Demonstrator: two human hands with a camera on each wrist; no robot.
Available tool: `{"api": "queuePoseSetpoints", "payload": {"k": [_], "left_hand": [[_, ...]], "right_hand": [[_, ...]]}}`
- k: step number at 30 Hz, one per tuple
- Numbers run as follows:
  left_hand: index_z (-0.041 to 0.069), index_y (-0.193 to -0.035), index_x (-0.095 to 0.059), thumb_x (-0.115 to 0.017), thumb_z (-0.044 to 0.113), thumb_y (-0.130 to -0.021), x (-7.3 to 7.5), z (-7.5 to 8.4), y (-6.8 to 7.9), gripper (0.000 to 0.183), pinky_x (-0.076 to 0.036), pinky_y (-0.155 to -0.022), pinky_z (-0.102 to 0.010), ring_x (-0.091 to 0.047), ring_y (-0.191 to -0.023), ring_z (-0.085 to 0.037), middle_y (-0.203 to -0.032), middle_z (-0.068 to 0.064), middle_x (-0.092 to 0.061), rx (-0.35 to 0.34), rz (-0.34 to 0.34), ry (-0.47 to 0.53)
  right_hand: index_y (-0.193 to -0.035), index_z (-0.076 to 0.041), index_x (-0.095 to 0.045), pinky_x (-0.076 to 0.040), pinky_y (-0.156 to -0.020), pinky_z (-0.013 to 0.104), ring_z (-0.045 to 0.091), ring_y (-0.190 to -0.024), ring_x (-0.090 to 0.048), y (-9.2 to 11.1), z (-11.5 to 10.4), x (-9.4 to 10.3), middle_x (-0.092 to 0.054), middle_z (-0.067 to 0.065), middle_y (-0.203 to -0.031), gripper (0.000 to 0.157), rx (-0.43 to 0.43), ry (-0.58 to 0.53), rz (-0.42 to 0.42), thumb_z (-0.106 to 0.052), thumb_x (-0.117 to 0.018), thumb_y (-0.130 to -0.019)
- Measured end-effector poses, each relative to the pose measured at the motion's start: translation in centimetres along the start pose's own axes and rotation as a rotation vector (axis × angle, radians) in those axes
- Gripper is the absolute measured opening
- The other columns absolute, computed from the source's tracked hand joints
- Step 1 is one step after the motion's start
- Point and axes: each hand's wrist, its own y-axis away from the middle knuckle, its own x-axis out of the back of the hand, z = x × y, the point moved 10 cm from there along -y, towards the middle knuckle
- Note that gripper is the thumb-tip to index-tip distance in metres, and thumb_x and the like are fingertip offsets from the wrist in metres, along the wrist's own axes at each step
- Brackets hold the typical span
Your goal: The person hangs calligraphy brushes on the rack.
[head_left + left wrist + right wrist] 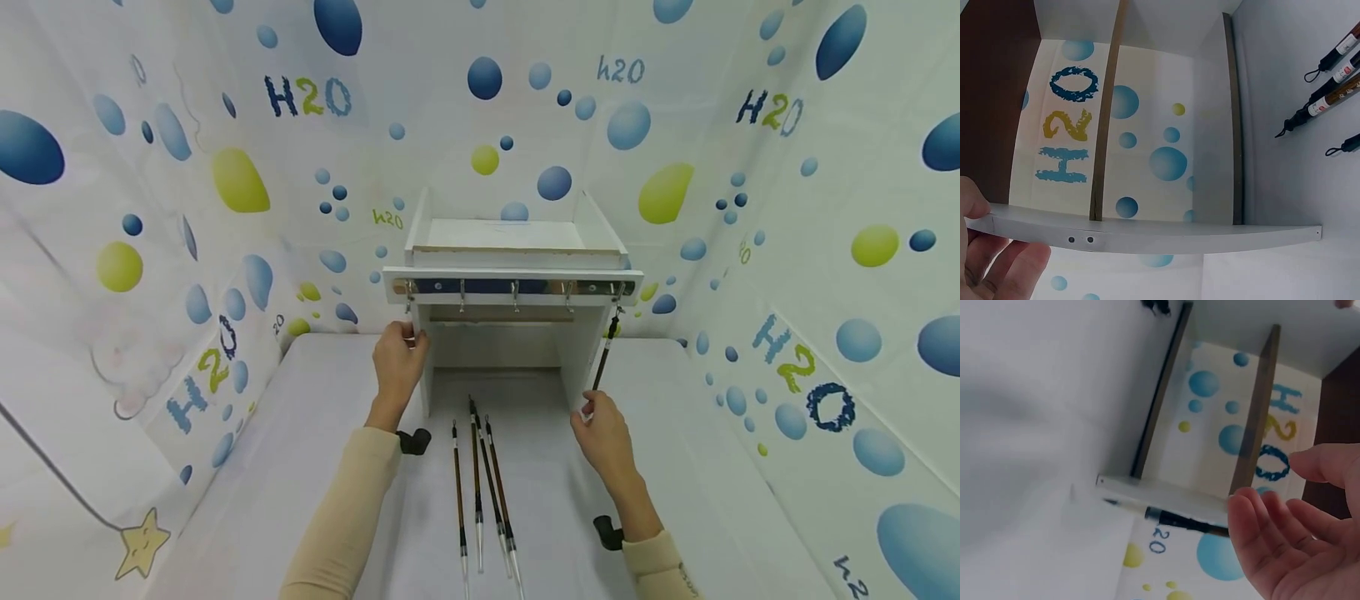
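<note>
A white wooden rack (513, 273) with a row of metal hooks stands on the table. My left hand (397, 362) grips its left side panel (1147, 237), thumb on one face and fingers on the other. From the rightmost hook a dark calligraphy brush (603, 358) hangs by its loop, bristle end down. My right hand (603, 429) is at the lower part of this brush. In the right wrist view its thumb stands apart from loosely bent fingers (1244, 519), which hide part of the handle. The bristle tip (1122, 505) shows beyond them.
Several more brushes (476, 475) lie on the white table (337, 400) in front of the rack, loops toward it. An open tray (502, 233) tops the rack. Patterned sheets (480, 125) surround the table at the back and sides.
</note>
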Motion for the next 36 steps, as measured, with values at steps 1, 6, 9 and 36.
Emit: {"api": "queuePoseSetpoints", "payload": {"k": [1, 6, 9, 36], "left_hand": [[-0.004, -0.094, -0.066, -0.067, 0.011, -0.086, 0.0, 0.0, 0.0, 0.017, -0.058, -0.072, -0.05, -0.072, -0.077, -0.035, -0.087, -0.02, -0.069, -0.001, 0.0, 0.001], [-0.005, -0.094, -0.066, -0.067, 0.011, -0.086, 0.0, 0.2, 0.0, 0.018, -0.058, -0.071, -0.05, -0.073, -0.076, -0.035, -0.085, -0.02, -0.069, -0.003, 0.001, -0.001], [-0.005, -0.094, -0.066, -0.067, 0.011, -0.086, -0.1, 0.2, 0.0, 0.017, -0.058, -0.071, -0.051, -0.073, -0.076, -0.035, -0.085, -0.02, -0.07, -0.003, -0.004, -0.002], [-0.004, -0.097, -0.066, -0.067, 0.012, -0.087, -0.4, -0.4, -0.2, 0.019, -0.058, -0.076, -0.05, -0.073, -0.081, -0.036, -0.089, -0.02, -0.071, 0.048, -0.034, -0.007]], "right_hand": [[-0.127, 0.005, -0.058, -0.049, -0.059, 0.03, 0.02, -0.076, -0.064, 0.3, -0.2, -0.3, -0.067, 0.014, -0.098, 0.043, -0.002, 0.002, -0.014, -0.017, -0.068, -0.091], [-0.131, 0.005, -0.056, -0.048, -0.058, 0.028, 0.015, -0.07, -0.06, 2.1, -0.8, -1.9, -0.067, 0.012, -0.096, 0.048, -0.027, -0.005, -0.084, -0.019, -0.069, -0.091], [-0.132, 0.006, -0.055, -0.048, -0.058, 0.027, 0.013, -0.069, -0.059, 3.3, -1.3, -3.1, -0.067, 0.012, -0.096, 0.052, -0.027, -0.006, -0.129, -0.02, -0.071, -0.09], [-0.125, 0.019, -0.054, -0.043, -0.056, 0.024, 0.009, -0.065, -0.048, 10.8, -1.8, -13.3, -0.056, 0.001, -0.074, 0.055, 0.012, -0.069, -0.433, -0.014, -0.074, -0.085]]}}
